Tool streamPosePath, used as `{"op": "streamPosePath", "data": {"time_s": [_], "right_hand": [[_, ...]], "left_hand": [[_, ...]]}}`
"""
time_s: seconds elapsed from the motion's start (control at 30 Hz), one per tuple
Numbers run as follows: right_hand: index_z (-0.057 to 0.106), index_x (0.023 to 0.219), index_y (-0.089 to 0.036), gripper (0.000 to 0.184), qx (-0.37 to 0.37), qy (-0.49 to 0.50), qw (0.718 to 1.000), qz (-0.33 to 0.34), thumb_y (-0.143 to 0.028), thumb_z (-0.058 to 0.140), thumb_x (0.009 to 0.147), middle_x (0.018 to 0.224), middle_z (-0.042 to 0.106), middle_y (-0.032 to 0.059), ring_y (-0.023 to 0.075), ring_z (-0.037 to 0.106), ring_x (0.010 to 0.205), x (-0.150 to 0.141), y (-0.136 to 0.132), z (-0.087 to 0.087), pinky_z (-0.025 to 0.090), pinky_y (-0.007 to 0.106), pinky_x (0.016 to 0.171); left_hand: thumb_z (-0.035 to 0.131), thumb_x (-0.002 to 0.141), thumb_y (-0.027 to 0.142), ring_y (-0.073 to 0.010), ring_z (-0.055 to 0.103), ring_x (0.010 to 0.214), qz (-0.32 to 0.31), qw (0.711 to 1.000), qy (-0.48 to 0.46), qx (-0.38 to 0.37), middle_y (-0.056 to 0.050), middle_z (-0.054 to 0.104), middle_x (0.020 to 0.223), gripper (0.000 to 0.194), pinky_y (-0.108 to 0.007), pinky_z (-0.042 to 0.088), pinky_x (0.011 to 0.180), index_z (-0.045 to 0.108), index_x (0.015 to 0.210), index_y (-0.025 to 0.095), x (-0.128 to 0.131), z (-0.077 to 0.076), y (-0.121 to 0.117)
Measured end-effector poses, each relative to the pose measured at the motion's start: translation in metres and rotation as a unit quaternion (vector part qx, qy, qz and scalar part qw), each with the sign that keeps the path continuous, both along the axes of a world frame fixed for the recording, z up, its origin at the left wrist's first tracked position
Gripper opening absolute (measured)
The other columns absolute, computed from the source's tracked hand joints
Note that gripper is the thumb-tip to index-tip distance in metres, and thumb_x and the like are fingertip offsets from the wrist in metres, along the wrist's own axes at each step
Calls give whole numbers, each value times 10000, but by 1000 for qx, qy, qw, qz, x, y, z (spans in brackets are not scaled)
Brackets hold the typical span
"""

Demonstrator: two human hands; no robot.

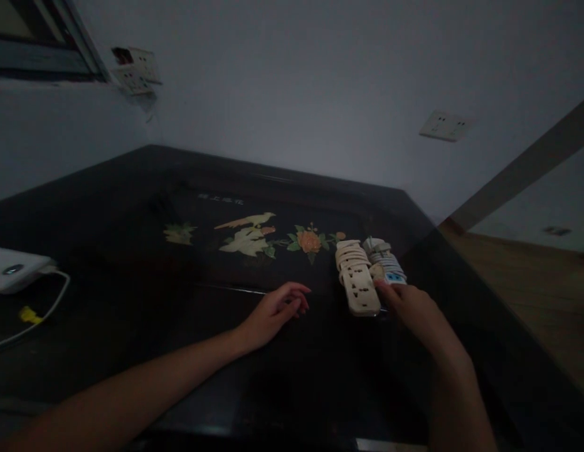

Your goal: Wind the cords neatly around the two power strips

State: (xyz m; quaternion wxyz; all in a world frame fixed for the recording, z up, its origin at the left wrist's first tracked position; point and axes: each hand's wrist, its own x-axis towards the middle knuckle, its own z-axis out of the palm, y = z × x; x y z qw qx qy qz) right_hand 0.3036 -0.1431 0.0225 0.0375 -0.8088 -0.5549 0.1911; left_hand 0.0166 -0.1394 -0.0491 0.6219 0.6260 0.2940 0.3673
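Observation:
Two power strips lie side by side on the right part of the black table (292,376), each with its own cord wound around it. The cream power strip (361,292) is on the left, its sockets facing up. Just right of it is a white power strip (395,277) with a blue socket section. My right hand (411,307) is closed at the near end of the white strip; its fingertips are partly hidden. On the tabletop, left of both strips, my left hand (275,312) rests with loosely bent fingers, apart and holding nothing.
A bird-and-flower picture (247,242) decorates the tabletop. At the left edge sits a white device (19,269) with a cable (61,292) and a yellow tag (30,314). Wall sockets (445,126) are on the back wall. Wooden floor (522,282) shows beyond the right edge.

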Motion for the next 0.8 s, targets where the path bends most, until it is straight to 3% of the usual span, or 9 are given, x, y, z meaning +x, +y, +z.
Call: {"op": "streamPosePath", "data": {"time_s": [0.17,0.3,0.4,0.53,0.8], "right_hand": [[599,1032,-147,498,-42,100,994,9,-581,398,895,672,684,71,190,633,467,-8,2,-21,469,301,503],[487,1179,-105,524,-27,151,988,-29,-537,475,881,792,691,110,193,645,494,-10,4,-32,511,304,478],[429,1234,-95,521,13,215,975,-60,-441,555,866,934,688,147,197,681,599,-16,5,-31,551,292,512],[372,1299,-95,529,30,283,956,-78,-305,578,860,873,697,107,203,691,661,-27,6,-24,564,276,521],[409,1297,-116,507,84,350,929,-80,-307,547,847,857,684,78,194,668,649,-36,8,-31,540,265,478]], "left_hand": [[460,931,316,-150,571,837,-3,999,42,6,-50,600,923,258,-280,450,726,565,1109,162,0,4,0],[472,914,269,-150,570,840,2,998,64,17,-57,612,913,233,-273,444,729,585,1078,147,0,6,0],[473,910,261,-153,575,840,2,997,71,27,-64,620,908,229,-274,445,732,601,1055,139,0,7,0],[466,907,235,-156,582,842,1,995,82,50,-73,623,923,218,-283,454,747,620,1025,135,-1,7,1],[461,894,210,-142,581,811,-2,995,91,39,-56,626,885,201,-267,454,730,624,991,143,0,9,2]]}}
